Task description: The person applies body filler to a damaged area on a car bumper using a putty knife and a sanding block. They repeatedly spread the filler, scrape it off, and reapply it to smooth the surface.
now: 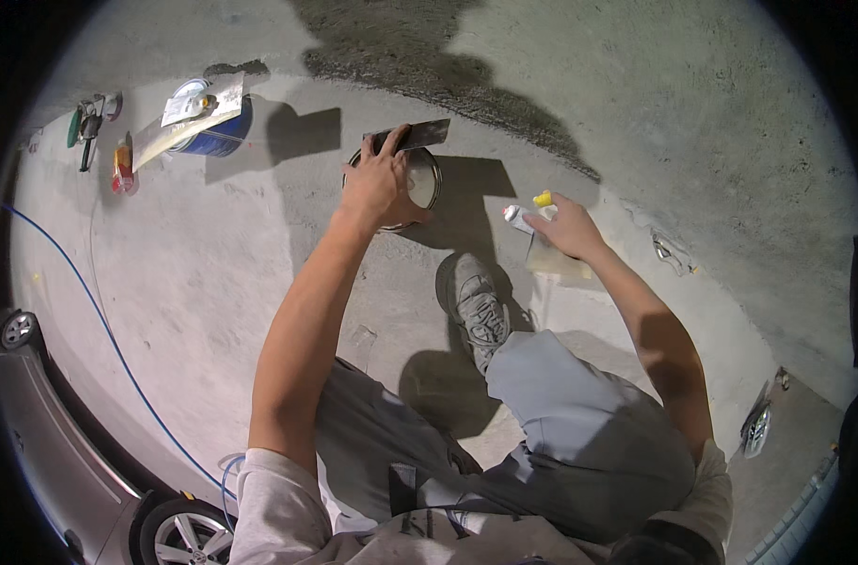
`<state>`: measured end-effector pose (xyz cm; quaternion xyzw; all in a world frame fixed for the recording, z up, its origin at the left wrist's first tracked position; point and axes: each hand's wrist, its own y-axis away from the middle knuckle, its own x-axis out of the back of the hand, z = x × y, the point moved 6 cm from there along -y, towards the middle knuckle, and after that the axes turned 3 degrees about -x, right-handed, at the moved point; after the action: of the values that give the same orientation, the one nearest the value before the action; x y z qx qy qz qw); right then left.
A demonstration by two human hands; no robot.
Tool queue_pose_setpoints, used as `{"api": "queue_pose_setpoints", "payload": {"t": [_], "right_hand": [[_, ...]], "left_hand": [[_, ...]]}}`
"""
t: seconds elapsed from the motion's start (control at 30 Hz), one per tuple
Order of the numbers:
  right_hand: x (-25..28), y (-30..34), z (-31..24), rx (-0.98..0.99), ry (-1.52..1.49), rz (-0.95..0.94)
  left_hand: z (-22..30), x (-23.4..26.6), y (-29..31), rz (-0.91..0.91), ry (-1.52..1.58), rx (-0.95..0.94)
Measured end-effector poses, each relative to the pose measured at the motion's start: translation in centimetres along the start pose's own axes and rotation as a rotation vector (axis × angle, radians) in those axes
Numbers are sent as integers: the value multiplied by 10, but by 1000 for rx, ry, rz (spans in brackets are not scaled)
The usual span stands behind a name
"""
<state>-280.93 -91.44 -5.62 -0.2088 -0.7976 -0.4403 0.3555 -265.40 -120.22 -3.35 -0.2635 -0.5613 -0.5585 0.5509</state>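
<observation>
My left hand (380, 186) is closed on a dark flat spreader blade (427, 135), held across the far rim of a round open tin (423, 179). Pale material shows inside the tin, partly hidden by the hand. To the right, my right hand (572, 228) closes round a white tube (518, 218) lying low near the floor. A yellow cap (542, 199) shows by its fingers; whether it sits on the tube I cannot tell. Just below that hand is a pale flat sheet (553, 262), partly covered by it.
At the far left a blue bucket (220, 139) carries a pale board and another white tube (186, 105). A red bottle (123, 169) and tools (90, 127) stand beyond it. A blue hose (109, 325) crosses the floor near a parked car (62, 452). My shoe (476, 306) is between my hands.
</observation>
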Motion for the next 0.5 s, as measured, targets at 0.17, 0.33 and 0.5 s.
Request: {"api": "queue_pose_setpoints", "payload": {"t": [0.17,0.33,0.5], "right_hand": [[-23,0,-21,-129,-705,-336],[-14,6,-77,-15,-1049,-503],[25,12,-119,178,-1203,-468]], "left_hand": [[-10,-1,-16,-23,-8,-157],[-18,24,0,270,274,-324],[-37,44,51,597,604,-214]]}}
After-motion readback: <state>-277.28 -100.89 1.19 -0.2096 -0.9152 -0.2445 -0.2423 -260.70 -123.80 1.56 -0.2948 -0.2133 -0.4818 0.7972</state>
